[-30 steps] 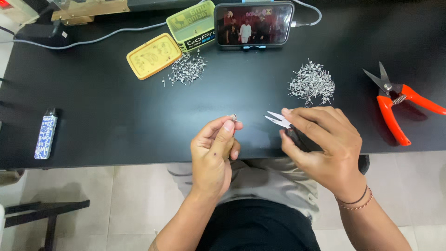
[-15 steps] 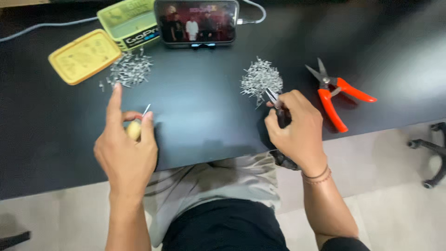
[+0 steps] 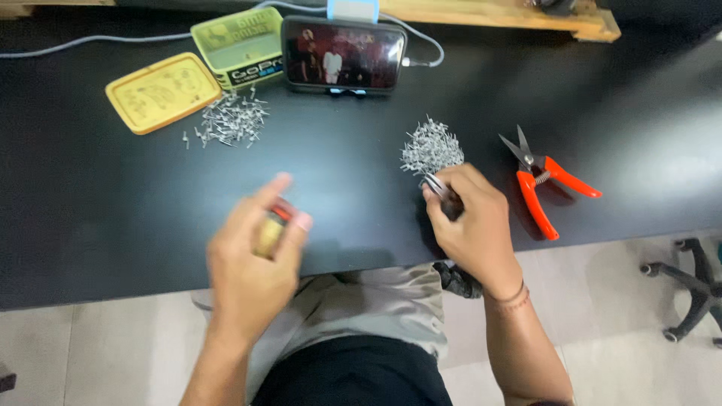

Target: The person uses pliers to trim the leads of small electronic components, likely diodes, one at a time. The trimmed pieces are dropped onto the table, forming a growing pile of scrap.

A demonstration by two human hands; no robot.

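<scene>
My left hand [image 3: 252,259] has swung back from the far side of the worktop [image 3: 113,203] toward the middle; half a second ago it was stretched out with the forefinger up near the left heap. Now it is blurred with motion, fingers curled around a small tan and red object [image 3: 272,225] I cannot make out clearly. My right hand [image 3: 470,222] has stayed at the near edge of the right pile of small metal pins [image 3: 431,146], closed around a slim tool whose pale tips [image 3: 435,183] touch the pile. The other heap of pins [image 3: 229,120] lies well apart beside the yellow lid [image 3: 162,92]. The red-handled snips [image 3: 545,180] lie untouched just right of my right hand.
</scene>
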